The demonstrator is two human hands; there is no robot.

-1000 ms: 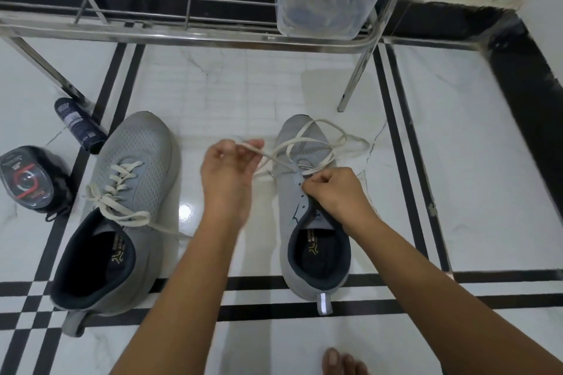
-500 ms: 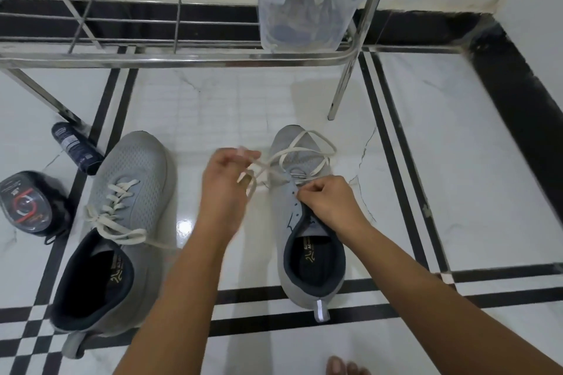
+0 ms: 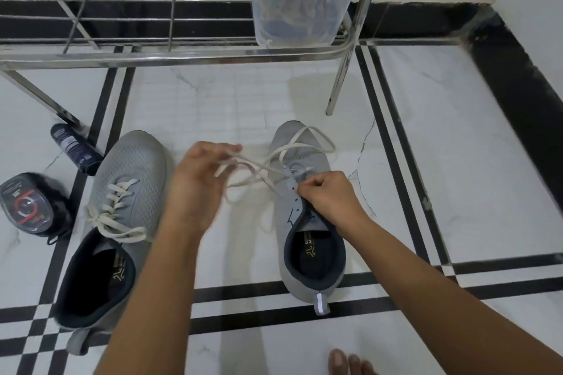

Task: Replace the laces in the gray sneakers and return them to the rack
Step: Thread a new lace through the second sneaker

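Two gray sneakers stand on the tiled floor. The left sneaker (image 3: 122, 192) is fully laced with a cream lace. The right sneaker (image 3: 307, 222) has a loose cream lace (image 3: 304, 143) looped over its toe and threaded only near the front eyelets. My left hand (image 3: 198, 186) pinches one end of that lace, held left of the shoe. My right hand (image 3: 329, 195) grips the lace at the eyelet row on the shoe's tongue. The metal shoe rack (image 3: 182, 55) stands just beyond the shoes.
A clear plastic container (image 3: 301, 9) with a dark lid sits on the rack's right end. A dark tube (image 3: 76, 149) and a round black case (image 3: 30, 204) lie on the floor at left. My toes (image 3: 350, 362) show at the bottom edge.
My left hand has drawn the lace end leftward and lower, and the loop over the toe has shrunk. The camera has tilted slightly down toward the shoes.
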